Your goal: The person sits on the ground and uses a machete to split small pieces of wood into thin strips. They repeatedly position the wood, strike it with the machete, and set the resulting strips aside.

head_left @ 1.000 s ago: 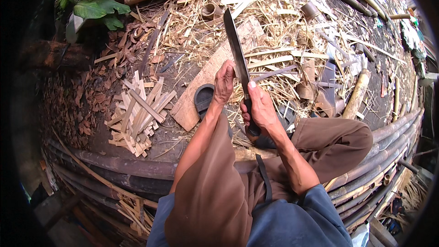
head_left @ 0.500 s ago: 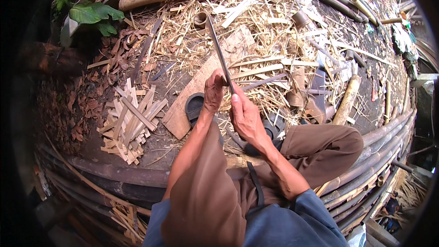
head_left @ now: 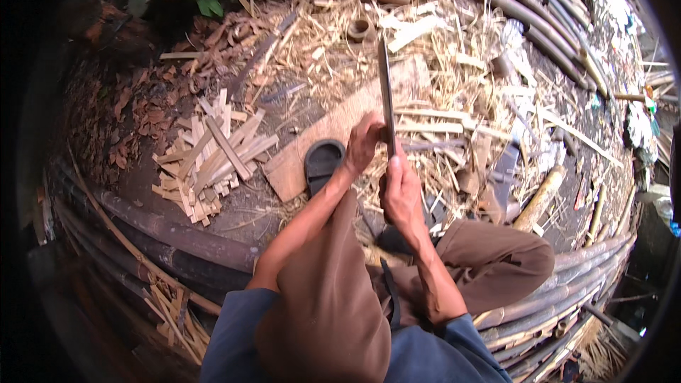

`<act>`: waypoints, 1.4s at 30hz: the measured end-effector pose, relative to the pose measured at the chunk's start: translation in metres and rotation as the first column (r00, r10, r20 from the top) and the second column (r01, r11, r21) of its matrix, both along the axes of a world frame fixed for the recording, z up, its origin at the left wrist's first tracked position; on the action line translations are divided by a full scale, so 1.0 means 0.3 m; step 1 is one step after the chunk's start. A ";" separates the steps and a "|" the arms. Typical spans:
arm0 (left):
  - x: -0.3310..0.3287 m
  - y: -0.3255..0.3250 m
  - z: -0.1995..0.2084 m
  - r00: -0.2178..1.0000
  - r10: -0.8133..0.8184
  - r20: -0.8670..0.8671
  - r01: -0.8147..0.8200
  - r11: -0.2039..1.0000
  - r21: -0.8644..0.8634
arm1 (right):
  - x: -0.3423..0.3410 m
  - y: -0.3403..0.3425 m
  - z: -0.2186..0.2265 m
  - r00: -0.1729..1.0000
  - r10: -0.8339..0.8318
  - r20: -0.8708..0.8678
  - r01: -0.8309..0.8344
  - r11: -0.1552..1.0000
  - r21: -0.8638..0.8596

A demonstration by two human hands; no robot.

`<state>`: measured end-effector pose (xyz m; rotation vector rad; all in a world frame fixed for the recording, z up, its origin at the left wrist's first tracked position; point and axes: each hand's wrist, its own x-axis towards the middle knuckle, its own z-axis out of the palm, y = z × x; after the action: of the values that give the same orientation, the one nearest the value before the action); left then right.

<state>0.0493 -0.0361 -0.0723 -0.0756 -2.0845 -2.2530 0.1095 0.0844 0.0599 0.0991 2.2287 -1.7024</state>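
Note:
My right hand [head_left: 402,191] is closed around the lower end of a long, narrow-bladed knife [head_left: 386,89], which points up and away from me. Close beside the blade is my left hand [head_left: 364,145], its fingers curled in against it. A small dark piece shows at those fingertips, but I cannot make out what it is. Beyond and below the hands lies a flat wooden plank [head_left: 301,163] on the ground. A black sandal [head_left: 325,162] rests at its near edge, by my raised knee.
Left of the plank is a heap of split bamboo strips [head_left: 213,159]. Shavings [head_left: 326,50] litter the ground ahead. Bamboo poles [head_left: 496,0] lie along the far side, with more poles [head_left: 191,237] close on the near left. A short bamboo piece [head_left: 540,198] lies to the right.
The view has turned, so the far ground appears shifted right. Both hands and the knife sit farther right in the picture, and the blade looks more upright. Each hand keeps its closed pose.

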 end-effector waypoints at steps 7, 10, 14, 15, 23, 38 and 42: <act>0.106 -0.132 -0.005 0.924 0.368 -0.104 -0.375 0.925 -0.062 | -0.025 0.008 0.141 0.995 0.018 -0.093 -0.040 0.970 -0.241; 0.163 -0.203 0.029 0.884 0.465 -0.054 -0.468 0.878 -0.104 | -0.053 -0.003 0.033 0.976 0.151 -0.154 -0.126 0.979 0.161; 0.133 -0.162 0.053 0.893 0.450 0.000 -0.447 0.885 -0.129 | -0.075 -0.008 -0.063 0.992 0.124 0.006 -0.124 0.985 0.118; 0.136 -0.161 0.073 0.898 0.440 0.029 -0.430 0.888 -0.159 | -0.066 -0.007 -0.017 0.993 0.114 -0.002 -0.114 0.991 0.076; 0.172 -0.182 0.129 0.885 0.463 -0.058 -0.466 0.882 -0.076 | -0.075 -0.006 -0.270 0.978 0.187 -0.093 -0.156 0.950 0.270; 0.047 -0.050 0.273 0.962 0.120 -0.245 -0.214 0.889 -0.405 | 0.007 0.023 -0.227 0.996 -0.052 -0.070 0.052 0.999 -0.001; 0.125 -0.180 0.191 0.936 0.332 -0.115 -0.351 0.899 -0.262 | 0.005 0.016 -0.087 0.989 -0.110 -0.100 0.109 0.994 -0.007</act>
<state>0.0866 -0.0901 -0.0149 0.1839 -2.1644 -1.7259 0.1109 0.0893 0.0336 0.1410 2.3337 -1.8034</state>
